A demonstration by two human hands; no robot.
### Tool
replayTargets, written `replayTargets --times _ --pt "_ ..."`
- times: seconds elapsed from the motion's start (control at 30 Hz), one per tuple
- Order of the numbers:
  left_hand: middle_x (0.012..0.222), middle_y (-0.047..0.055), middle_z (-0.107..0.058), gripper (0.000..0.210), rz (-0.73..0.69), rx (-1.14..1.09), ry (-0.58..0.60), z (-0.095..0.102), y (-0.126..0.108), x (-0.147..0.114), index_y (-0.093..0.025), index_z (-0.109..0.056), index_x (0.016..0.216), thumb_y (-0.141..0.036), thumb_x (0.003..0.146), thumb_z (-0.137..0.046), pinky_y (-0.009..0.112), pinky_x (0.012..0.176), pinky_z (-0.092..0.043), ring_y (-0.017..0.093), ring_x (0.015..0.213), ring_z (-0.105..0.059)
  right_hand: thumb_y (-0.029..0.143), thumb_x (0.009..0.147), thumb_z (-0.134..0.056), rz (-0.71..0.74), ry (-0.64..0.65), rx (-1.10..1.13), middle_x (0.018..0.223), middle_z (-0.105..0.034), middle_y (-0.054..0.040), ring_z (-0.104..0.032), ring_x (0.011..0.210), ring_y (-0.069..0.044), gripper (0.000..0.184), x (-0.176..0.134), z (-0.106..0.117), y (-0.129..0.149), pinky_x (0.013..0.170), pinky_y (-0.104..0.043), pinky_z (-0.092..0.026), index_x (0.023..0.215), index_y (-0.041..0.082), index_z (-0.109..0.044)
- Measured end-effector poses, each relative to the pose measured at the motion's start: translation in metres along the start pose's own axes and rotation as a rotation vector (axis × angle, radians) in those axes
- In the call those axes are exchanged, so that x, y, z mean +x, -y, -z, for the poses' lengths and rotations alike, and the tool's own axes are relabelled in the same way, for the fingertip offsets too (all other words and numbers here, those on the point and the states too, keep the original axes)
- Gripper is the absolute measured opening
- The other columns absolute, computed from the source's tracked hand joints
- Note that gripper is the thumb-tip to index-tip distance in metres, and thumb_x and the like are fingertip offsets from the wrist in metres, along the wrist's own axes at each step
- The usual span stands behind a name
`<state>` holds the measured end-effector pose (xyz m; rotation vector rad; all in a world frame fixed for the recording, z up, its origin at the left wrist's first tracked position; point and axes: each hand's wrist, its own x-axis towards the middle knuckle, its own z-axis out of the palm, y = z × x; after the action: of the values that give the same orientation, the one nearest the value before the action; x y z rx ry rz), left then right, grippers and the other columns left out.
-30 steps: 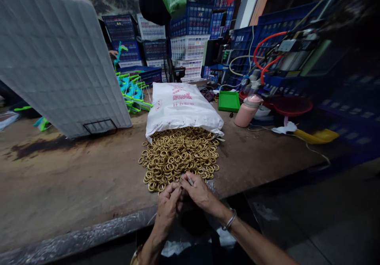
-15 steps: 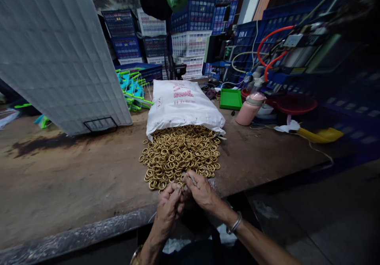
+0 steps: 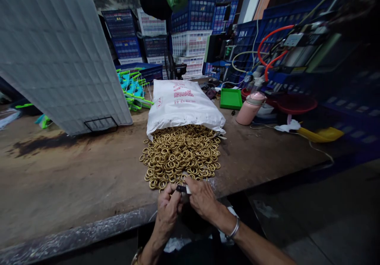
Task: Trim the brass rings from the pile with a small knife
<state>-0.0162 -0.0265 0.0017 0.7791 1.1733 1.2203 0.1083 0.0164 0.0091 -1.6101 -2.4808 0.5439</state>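
A heap of gold-coloured rings (image 3: 181, 154) spills from the mouth of a white printed sack (image 3: 185, 102) toward the table's near edge. In front of the heap my left hand (image 3: 168, 207) is closed in a pinch; whatever lies between its fingertips is hidden. Beside it, my right hand (image 3: 203, 199) is closed on a small flat tool (image 3: 181, 189) with a dark end and a pale part. That dark end points left and meets the left fingertips. Both hands are close together, just over the nearest rings.
A tall pale ribbed panel (image 3: 65, 59) stands on the left of the brown table (image 3: 89, 178). To the right are a green tray (image 3: 230, 98), a pink bottle (image 3: 251, 108) and a yellow scoop-like piece (image 3: 322, 135). Stacked crates (image 3: 191, 43) fill the back.
My right hand has turned and shifted slightly down and right, and the tool's dark end now shows against the left fingertips. The left hand stays nearly in place. Heap and sack look unchanged.
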Motion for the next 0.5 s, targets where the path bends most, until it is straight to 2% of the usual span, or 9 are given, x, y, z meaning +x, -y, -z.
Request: replayTargets --times 0.1,0.17,0.23,0.3,0.4,0.43,0.5 --pt "0.044 -0.008 -0.039 0.032 0.064 0.007 0.128 -0.004 -0.002 -0.018 -0.016 -0.048 0.064 -0.046 0.071 -0.057 0.017 0.037 -0.02 0.003 0.036 -0.029 0.005 0.07 -0.037 -0.079 -0.024 -0.033 0.078 -0.063 -0.0061 -0.054 0.068 -0.015 0.029 0.002 0.001 -0.011 0.058 -0.024 -0.026 0.092 0.017 -0.052" --pt "0.041 -0.009 -0.037 0.031 0.17 -0.008 0.251 -0.005 0.003 -0.029 -0.016 -0.05 0.067 -0.046 0.071 -0.057 0.016 0.035 -0.018 0.003 0.032 -0.027 0.004 0.066 -0.038 -0.089 -0.039 -0.022 0.077 -0.063 -0.006 -0.054 0.067 -0.015 0.029 0.001 0.002 -0.018 0.058 -0.024 -0.026 0.089 0.016 -0.051" --pt "0.042 -0.008 -0.041 0.028 0.316 -0.009 0.304 -0.003 0.017 -0.036 -0.016 -0.05 0.067 -0.043 0.069 -0.058 0.016 0.031 -0.016 0.002 0.03 -0.028 0.003 0.064 -0.038 -0.062 -0.054 0.016 0.075 -0.062 -0.005 -0.053 0.068 -0.015 0.031 0.0 0.003 -0.02 0.058 -0.024 -0.027 0.088 0.016 -0.051" --pt "0.047 -0.006 -0.048 0.025 0.467 -0.025 0.283 0.002 0.037 -0.036 -0.016 -0.05 0.066 -0.039 0.067 -0.06 0.016 0.028 -0.014 0.002 0.029 -0.029 0.003 0.065 -0.038 -0.018 -0.064 0.051 0.073 -0.061 -0.0039 -0.053 0.067 -0.014 0.029 -0.002 0.0 -0.018 0.058 -0.023 -0.027 0.086 0.017 -0.051" --pt "0.051 -0.003 -0.052 0.021 0.584 -0.046 0.199 0.012 0.07 -0.028 -0.015 -0.05 0.061 -0.032 0.065 -0.063 0.015 0.028 -0.015 0.003 0.031 -0.034 0.006 0.07 -0.039 0.053 -0.069 0.087 0.075 -0.061 -0.0028 -0.052 0.068 -0.014 0.025 -0.005 -0.01 -0.011 0.06 -0.023 -0.028 0.088 0.018 -0.051" --pt "0.048 -0.004 -0.049 0.021 0.63 -0.036 0.147 0.015 0.078 -0.025 -0.013 -0.052 0.06 -0.03 0.065 -0.064 0.015 0.028 -0.018 0.003 0.031 -0.035 0.008 0.072 -0.04 0.07 -0.077 0.092 0.079 -0.061 -0.0032 -0.053 0.07 -0.014 0.025 -0.006 -0.015 -0.009 0.061 -0.023 -0.029 0.091 0.018 -0.051" --pt "0.048 -0.003 -0.05 0.022 0.635 -0.038 0.096 0.017 0.09 -0.018 -0.011 -0.055 0.062 -0.029 0.071 -0.061 0.016 0.032 -0.029 0.005 0.036 -0.041 0.013 0.076 -0.042 0.085 -0.094 0.079 0.089 -0.061 -0.0048 -0.054 0.077 -0.016 0.027 -0.006 -0.023 -0.004 0.065 -0.025 -0.03 0.101 0.019 -0.05"
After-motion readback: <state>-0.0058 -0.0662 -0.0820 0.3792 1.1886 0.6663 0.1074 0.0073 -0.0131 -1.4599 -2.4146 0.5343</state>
